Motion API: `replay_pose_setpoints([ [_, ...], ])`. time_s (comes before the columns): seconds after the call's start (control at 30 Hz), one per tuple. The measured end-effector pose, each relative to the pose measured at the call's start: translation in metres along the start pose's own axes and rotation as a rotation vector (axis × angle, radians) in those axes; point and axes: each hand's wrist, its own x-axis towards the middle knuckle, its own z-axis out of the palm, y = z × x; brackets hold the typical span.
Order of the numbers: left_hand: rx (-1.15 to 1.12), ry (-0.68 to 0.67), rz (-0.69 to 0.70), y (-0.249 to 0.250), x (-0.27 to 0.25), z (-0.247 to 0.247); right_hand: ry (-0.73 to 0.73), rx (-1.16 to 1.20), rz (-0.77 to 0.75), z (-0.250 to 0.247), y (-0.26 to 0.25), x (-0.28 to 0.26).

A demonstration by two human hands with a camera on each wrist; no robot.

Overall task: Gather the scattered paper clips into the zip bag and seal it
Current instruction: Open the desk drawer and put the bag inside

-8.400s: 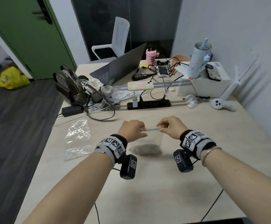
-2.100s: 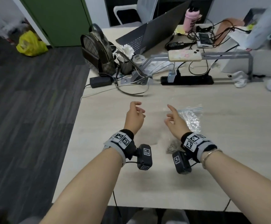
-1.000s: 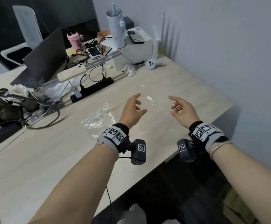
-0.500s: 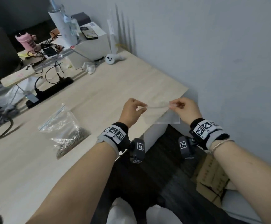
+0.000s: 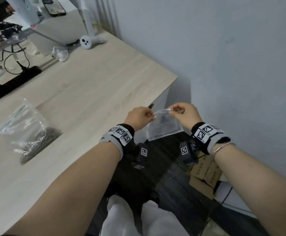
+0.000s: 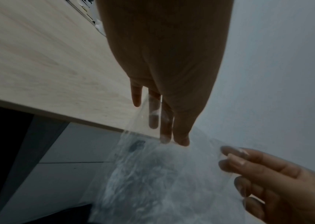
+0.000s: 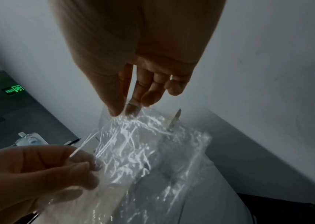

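A clear zip bag (image 5: 164, 128) with nothing visible in it hangs in the air just past the table's right corner. My left hand (image 5: 151, 116) pinches its top edge on the left. My right hand (image 5: 172, 110) pinches the same edge on the right, thumb against finger. The right wrist view shows the crinkled bag (image 7: 143, 151) hanging below both pinches. In the left wrist view the bag (image 6: 153, 181) hangs below my fingers (image 6: 165, 124). A second zip bag (image 5: 28, 130) holding a heap of paper clips lies on the table (image 5: 96, 82) to the left.
A grey wall stands close on the right. At the table's far end are a black power strip (image 5: 14, 80) with cables, a white controller (image 5: 89, 42) and a white box (image 5: 60, 26). Cardboard (image 5: 205, 171) lies on the dark floor below my right wrist.
A second ago both hands were open over the table. They have since taken hold of the empty bag and carried it past the table's corner. The filled bag has stayed put.
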Motion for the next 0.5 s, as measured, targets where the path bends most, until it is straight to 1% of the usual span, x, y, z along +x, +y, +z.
replay_pose_setpoints([
  [0.13, 0.219, 0.083, 0.016, -0.021, 0.015, 0.019, -0.064, -0.028, 0.019, 0.015, 0.027, 0.016],
  [0.23, 0.322, 0.088, -0.002, -0.039, 0.026, 0.032, -0.096, -0.05, 0.047, 0.03, 0.05, 0.033],
  [0.43, 0.52, 0.077, 0.033, -0.077, 0.037, 0.057, -0.031, -0.145, 0.102, 0.071, 0.084, 0.071],
  [0.5, 0.575, 0.107, 0.044, -0.086, 0.038, 0.068, -0.021, -0.177, 0.114, 0.083, 0.089, 0.08],
])
